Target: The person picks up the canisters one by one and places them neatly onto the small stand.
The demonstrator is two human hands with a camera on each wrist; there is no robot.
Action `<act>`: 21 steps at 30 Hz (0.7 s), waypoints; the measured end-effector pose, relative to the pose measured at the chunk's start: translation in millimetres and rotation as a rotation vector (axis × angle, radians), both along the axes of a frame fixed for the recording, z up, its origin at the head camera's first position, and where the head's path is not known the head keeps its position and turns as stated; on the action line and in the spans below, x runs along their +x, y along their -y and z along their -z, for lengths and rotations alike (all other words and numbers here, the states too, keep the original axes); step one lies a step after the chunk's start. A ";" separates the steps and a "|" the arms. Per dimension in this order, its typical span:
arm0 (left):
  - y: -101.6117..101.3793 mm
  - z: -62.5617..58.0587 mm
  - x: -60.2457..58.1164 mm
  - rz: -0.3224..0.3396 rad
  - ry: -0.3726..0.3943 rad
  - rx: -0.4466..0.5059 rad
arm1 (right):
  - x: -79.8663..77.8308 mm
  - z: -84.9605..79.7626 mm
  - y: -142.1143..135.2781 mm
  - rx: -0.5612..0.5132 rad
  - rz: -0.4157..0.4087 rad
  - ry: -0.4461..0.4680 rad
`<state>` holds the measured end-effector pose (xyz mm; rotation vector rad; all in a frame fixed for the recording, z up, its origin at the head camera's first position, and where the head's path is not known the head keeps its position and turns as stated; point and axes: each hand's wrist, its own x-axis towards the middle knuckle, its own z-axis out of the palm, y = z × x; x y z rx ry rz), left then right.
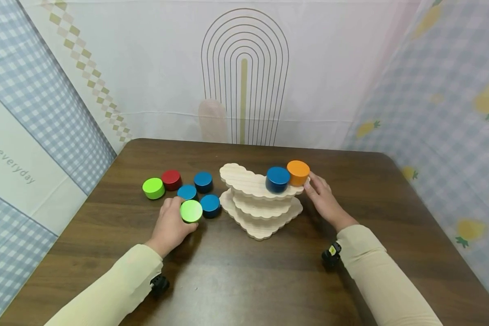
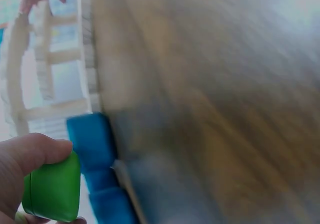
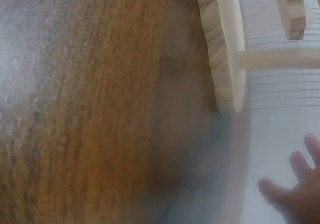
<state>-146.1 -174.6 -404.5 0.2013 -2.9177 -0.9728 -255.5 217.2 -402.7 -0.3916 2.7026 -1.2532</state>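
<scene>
My left hand [image 1: 172, 225] grips a small light green round tin [image 1: 191, 211] above the table, its thumb on one side in the left wrist view. Behind it stand blue tins [image 1: 210, 205], one overlapped by the hand. To the right is a tiered wooden stand [image 1: 244, 179] with scalloped edges. On its top tier a blue tin [image 1: 277, 179] and an orange tin [image 1: 298, 172] sit side by side. My right hand [image 1: 325, 199] is at the top tier's right end, fingertips right by the orange tin. Its fingers look spread and relaxed in the right wrist view.
Left of the stand, a second green tin [image 1: 153, 188] and a red tin [image 1: 171, 180] stand near the blue ones. The brown wooden table [image 1: 252, 280] runs back to a patterned curtain [image 1: 155, 68], with checked cloth [image 1: 440, 149] on the right.
</scene>
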 end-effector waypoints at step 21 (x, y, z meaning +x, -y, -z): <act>-54.1 -49.6 -0.7 0.097 -0.158 0.172 | 0.8 1.0 1.0 -0.002 -0.003 -0.028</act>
